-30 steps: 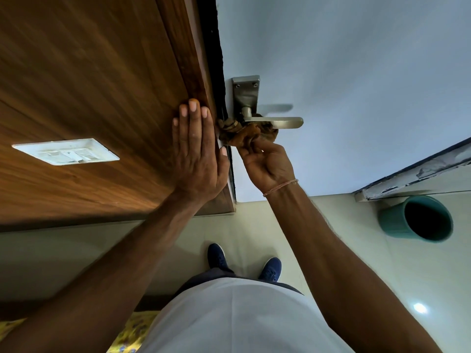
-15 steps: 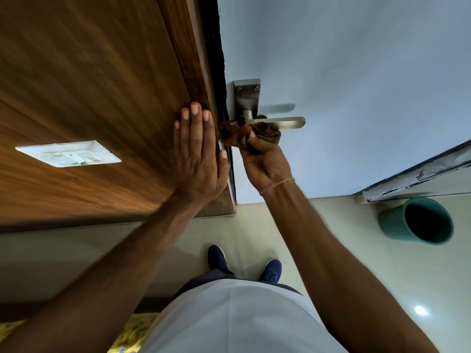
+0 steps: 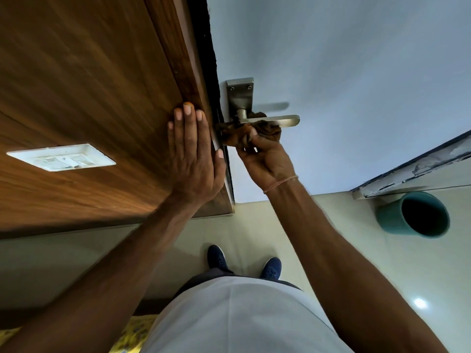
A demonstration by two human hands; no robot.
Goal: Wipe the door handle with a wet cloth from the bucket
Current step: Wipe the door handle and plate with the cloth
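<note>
Right hand grip closed around brown cloth, pressed under door handle near its pivot. Left hand flat, fingers spread, holding nothing, on wood panel left of handle. Teal bucket on floor, well right of and below handle.

Home interior, doorway between rooms; wood-veneer wall panel with white switch plate; pale painted door with metal lever handle; glossy tiled floor; teal bucket near threshold; yellow patterned fabric at bottom edge.
</note>
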